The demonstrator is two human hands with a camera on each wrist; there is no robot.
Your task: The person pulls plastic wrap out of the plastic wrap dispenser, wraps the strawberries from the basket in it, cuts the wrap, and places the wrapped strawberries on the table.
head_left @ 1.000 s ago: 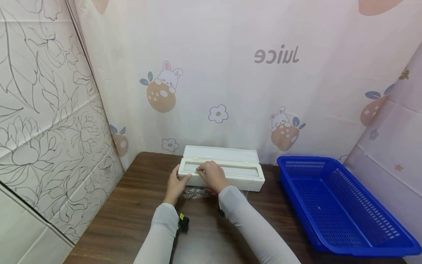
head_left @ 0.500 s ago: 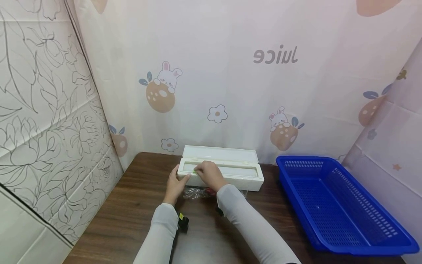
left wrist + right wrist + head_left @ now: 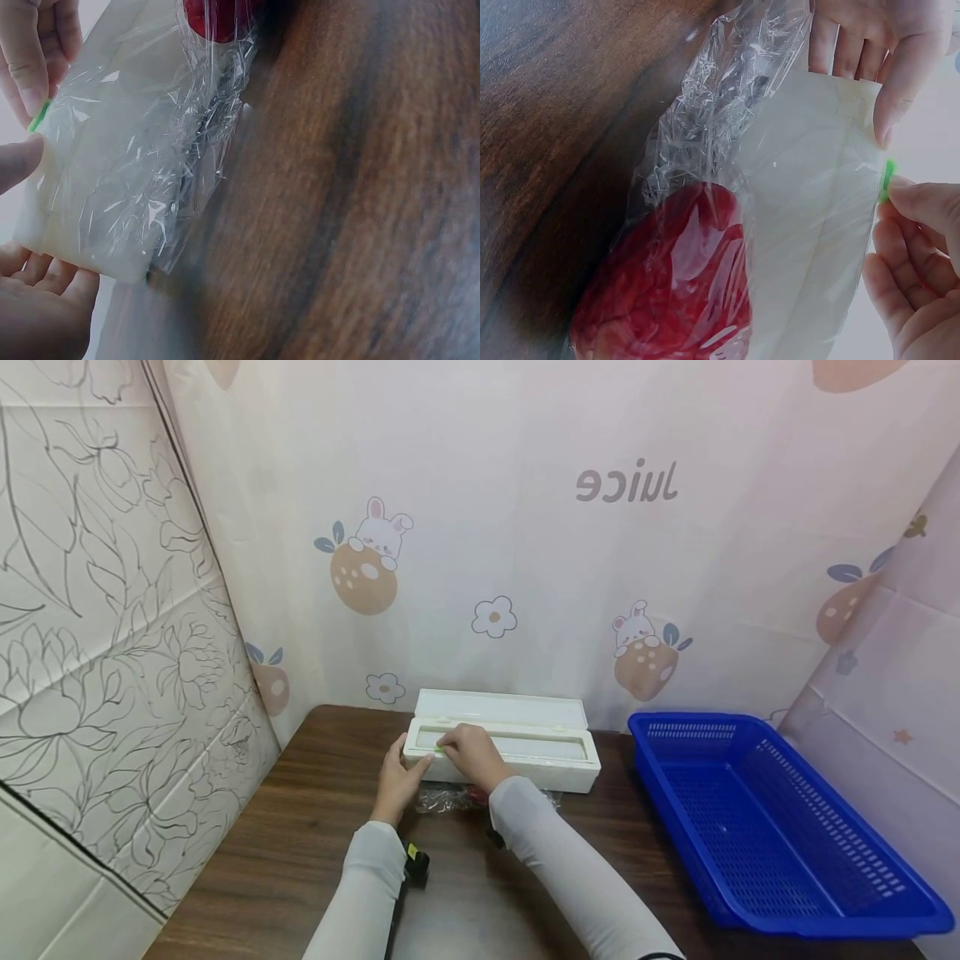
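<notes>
A long white cling film dispenser lies across the back of the table, its lid tipped back. My left hand grips the dispenser's left end, thumb at the front edge and fingers round the end face. Between thumb and fingers my right hand pinches a small green slide cutter on the front rim, close to the left thumb. Clear cling film hangs down the front face and crumples at the tabletop. Under the film sits a glossy red, wrinkled thing, mostly hidden by my right arm in the head view.
A blue perforated plastic basket stands on the right of the brown wooden table. Behind the dispenser hangs a printed curtain. A floral-patterned panel borders the left side.
My right hand has slid a little to the left along the dispenser's rim with the green slide cutter. My left hand keeps its grip on the left end.
</notes>
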